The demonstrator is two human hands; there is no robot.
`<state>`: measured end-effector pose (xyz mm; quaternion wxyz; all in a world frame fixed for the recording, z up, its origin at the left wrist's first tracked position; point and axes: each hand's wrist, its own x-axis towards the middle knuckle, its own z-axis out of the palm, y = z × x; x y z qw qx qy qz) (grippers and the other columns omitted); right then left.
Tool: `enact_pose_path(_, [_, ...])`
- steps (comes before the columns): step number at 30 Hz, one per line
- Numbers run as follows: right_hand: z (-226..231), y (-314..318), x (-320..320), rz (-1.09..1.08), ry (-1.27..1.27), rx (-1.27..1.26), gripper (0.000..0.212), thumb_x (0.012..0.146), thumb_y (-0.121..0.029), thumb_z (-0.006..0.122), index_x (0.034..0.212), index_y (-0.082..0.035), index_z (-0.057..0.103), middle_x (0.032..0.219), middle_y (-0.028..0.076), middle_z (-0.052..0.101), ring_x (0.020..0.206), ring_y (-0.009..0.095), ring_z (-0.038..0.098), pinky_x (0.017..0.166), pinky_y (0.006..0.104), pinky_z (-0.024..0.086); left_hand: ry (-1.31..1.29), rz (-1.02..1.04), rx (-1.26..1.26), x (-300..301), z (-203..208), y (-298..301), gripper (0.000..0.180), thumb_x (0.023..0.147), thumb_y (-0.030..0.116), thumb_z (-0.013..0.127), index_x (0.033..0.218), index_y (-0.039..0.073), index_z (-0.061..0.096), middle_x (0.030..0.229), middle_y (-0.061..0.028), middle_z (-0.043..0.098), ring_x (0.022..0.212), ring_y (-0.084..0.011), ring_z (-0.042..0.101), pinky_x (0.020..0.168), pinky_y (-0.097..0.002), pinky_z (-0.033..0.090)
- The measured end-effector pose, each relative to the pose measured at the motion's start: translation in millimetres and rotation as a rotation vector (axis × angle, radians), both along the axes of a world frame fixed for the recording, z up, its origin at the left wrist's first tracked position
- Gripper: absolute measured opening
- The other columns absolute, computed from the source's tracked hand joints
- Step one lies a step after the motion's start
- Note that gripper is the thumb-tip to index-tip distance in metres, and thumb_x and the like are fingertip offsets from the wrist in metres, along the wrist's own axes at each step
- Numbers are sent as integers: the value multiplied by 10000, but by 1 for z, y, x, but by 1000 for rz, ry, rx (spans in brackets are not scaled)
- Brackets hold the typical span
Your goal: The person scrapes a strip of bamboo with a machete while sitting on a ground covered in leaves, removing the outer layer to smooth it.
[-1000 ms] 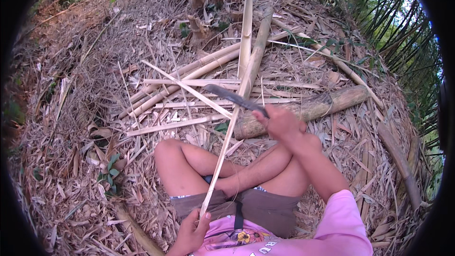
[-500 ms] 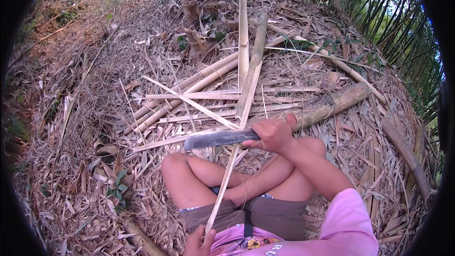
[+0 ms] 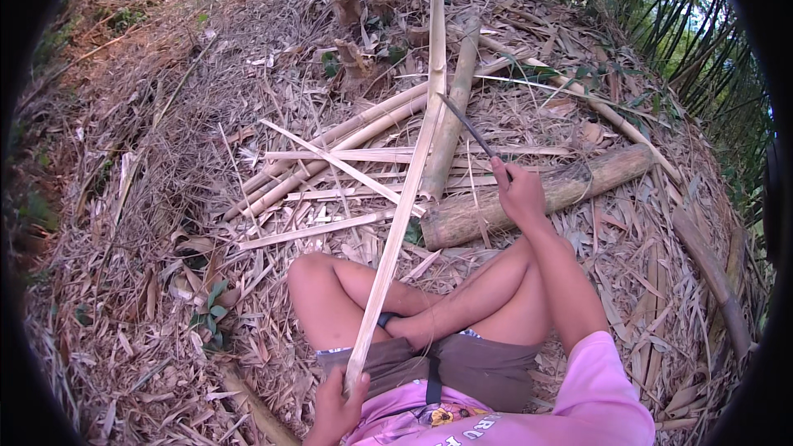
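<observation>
My left hand (image 3: pixel 337 403) is closed around the near end of a long, pale split bamboo strip (image 3: pixel 391 256). The strip slants up and away over my crossed legs; its far end overlaps an upright split bamboo piece (image 3: pixel 437 33). In my right hand (image 3: pixel 522 192) is the handle of a machete (image 3: pixel 468 125), held above a thick bamboo log (image 3: pixel 537 198). Its dark blade appears nearly edge-on, pointing away and left, with the tip close to the strip's far part. Whether the tip touches the strip I cannot tell.
Behind the log a greenish bamboo pole (image 3: pixel 456 107) lies lengthwise. Two thinner poles (image 3: pixel 355 140) and several loose strips (image 3: pixel 330 227) lie to the left. Cut stumps (image 3: pixel 355 62) stand farther back. Dry leaves cover the ground, and another pole (image 3: pixel 710 268) lies at the right.
My right hand has lifted the machete off the near part of the strip and swung its blade from pointing left to pointing away. The strip has shifted, its flat face now showing wider.
</observation>
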<state>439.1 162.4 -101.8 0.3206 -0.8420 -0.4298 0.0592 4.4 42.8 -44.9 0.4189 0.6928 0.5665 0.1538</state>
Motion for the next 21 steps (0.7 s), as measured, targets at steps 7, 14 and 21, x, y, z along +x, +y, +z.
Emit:
enact_pose_path(7, [14,-39,-89,474,-217,199,529,906,-571,583,698,-85,568,628,139,609,573,327,629,513,439,483,-271,44,-241,27,-12,31,244,994,245,584,1052,9,559,672,-44,565,554,-94,505,507,-275,414])
enact_pose_path(14, [14,-89,-168,748,-302,358,556,837,-608,640,648,-97,532,575,67,573,512,232,619,468,372,481,-585,15,-653,49,10,52,236,1051,232,458,1188,47,405,684,-38,482,418,-99,436,376,-252,391])
enact_pose_path(21, [-3,-63,-135,619,-284,300,589,881,-626,573,680,-74,534,563,99,553,490,256,596,487,367,481,-665,51,-898,47,21,39,181,1060,261,431,1120,108,356,622,-22,389,350,-100,321,331,-252,293])
